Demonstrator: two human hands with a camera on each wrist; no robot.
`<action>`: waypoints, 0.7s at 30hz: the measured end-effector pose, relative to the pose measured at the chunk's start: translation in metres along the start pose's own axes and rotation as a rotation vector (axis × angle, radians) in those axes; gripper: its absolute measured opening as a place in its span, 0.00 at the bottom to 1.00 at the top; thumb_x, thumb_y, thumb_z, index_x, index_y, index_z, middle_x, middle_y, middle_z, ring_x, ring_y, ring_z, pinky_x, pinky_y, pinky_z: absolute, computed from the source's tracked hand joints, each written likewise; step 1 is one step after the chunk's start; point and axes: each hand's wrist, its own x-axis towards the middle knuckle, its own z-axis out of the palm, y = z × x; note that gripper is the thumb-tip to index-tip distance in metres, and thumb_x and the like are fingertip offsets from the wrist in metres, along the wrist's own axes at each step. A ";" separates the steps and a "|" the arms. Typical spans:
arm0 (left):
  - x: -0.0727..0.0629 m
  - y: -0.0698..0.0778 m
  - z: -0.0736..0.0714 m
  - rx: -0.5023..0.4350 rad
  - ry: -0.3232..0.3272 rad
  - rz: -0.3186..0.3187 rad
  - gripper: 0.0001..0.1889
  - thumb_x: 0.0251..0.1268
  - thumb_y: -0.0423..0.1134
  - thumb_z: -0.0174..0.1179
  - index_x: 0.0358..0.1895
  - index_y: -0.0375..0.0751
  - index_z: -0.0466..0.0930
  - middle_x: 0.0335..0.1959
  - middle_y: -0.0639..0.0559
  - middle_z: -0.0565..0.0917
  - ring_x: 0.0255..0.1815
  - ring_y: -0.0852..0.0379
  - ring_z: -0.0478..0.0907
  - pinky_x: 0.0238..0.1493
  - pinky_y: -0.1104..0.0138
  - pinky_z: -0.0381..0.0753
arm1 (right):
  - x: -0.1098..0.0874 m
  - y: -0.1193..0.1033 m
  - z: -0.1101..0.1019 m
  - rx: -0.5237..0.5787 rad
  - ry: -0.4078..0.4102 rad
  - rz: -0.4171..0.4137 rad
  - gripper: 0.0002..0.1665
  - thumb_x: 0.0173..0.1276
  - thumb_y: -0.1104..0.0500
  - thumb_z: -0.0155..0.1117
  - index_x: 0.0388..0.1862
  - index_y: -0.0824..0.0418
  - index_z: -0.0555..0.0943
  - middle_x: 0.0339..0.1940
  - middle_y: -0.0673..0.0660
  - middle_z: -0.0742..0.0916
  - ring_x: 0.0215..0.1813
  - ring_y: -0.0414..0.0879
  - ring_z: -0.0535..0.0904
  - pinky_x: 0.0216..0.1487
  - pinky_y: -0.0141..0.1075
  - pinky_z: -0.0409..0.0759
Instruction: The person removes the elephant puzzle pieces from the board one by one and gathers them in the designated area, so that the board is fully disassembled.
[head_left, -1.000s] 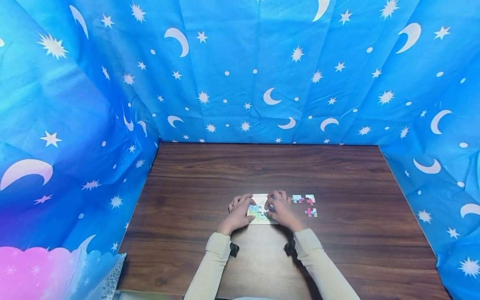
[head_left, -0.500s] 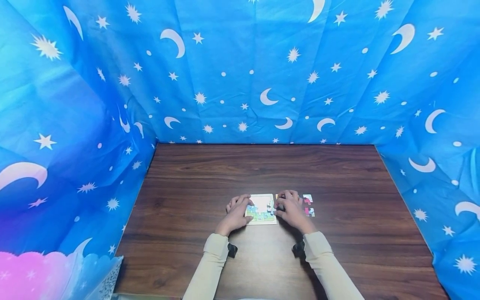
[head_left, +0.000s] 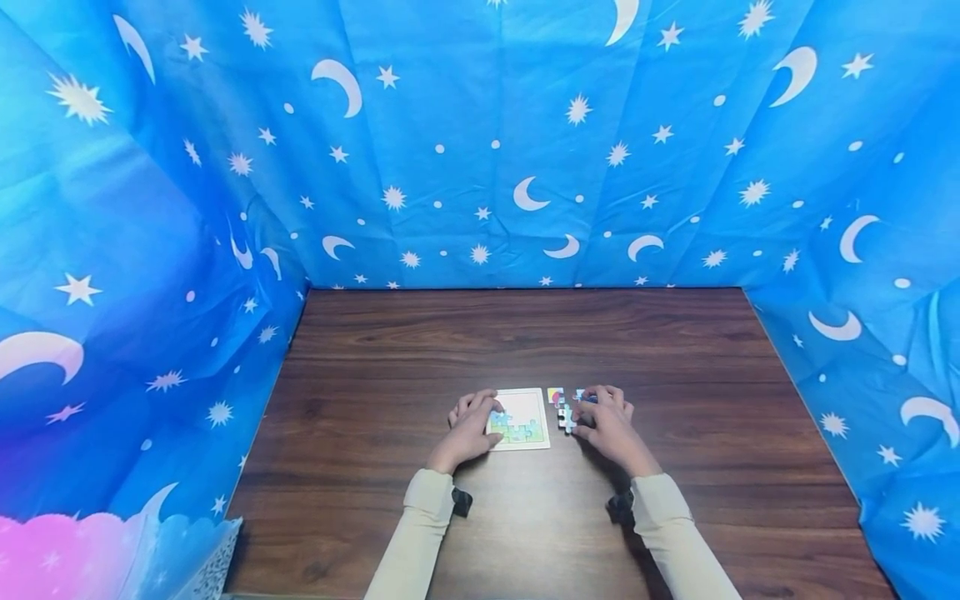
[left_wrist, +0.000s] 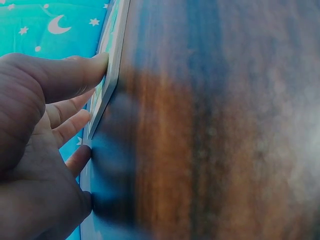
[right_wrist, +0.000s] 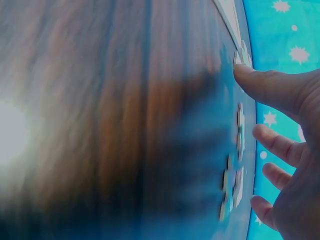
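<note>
Head view: the left hand [head_left: 465, 429] is gripping the tray [head_left: 527, 407] by its left side, and the right hand [head_left: 613, 425] is pinching a puzzle piece [head_left: 566, 417] just right of the tray. A yellow-and-red piece [head_left: 555, 394] is lying just beyond it. Left wrist view: the thumb [left_wrist: 77, 76] is pressing the tray, probably steadying it well. Right wrist view: three fingers [right_wrist: 277, 142] are standing apart near other pieces [right_wrist: 241, 131]; lifting high should avoid nudging those.

Starry blue curtain [head_left: 450, 104], brown wooden table [head_left: 375, 362], pink-blue scalloped object [head_left: 97, 557]
</note>
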 end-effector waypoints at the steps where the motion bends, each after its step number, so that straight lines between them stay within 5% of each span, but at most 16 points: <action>1: 0.000 0.000 0.000 -0.003 -0.002 0.002 0.17 0.67 0.38 0.66 0.56 0.45 0.74 0.76 0.48 0.61 0.74 0.40 0.51 0.68 0.39 0.45 | -0.002 0.002 -0.001 -0.003 -0.001 0.010 0.10 0.54 0.62 0.79 0.28 0.54 0.83 0.56 0.69 0.78 0.63 0.72 0.60 0.53 0.67 0.56; 21: 0.000 0.001 -0.001 -0.011 -0.006 -0.004 0.17 0.67 0.37 0.66 0.56 0.44 0.74 0.76 0.46 0.61 0.74 0.40 0.51 0.67 0.39 0.45 | -0.014 0.021 -0.017 -0.018 -0.009 0.067 0.11 0.52 0.63 0.79 0.29 0.55 0.83 0.57 0.70 0.78 0.64 0.74 0.59 0.53 0.68 0.56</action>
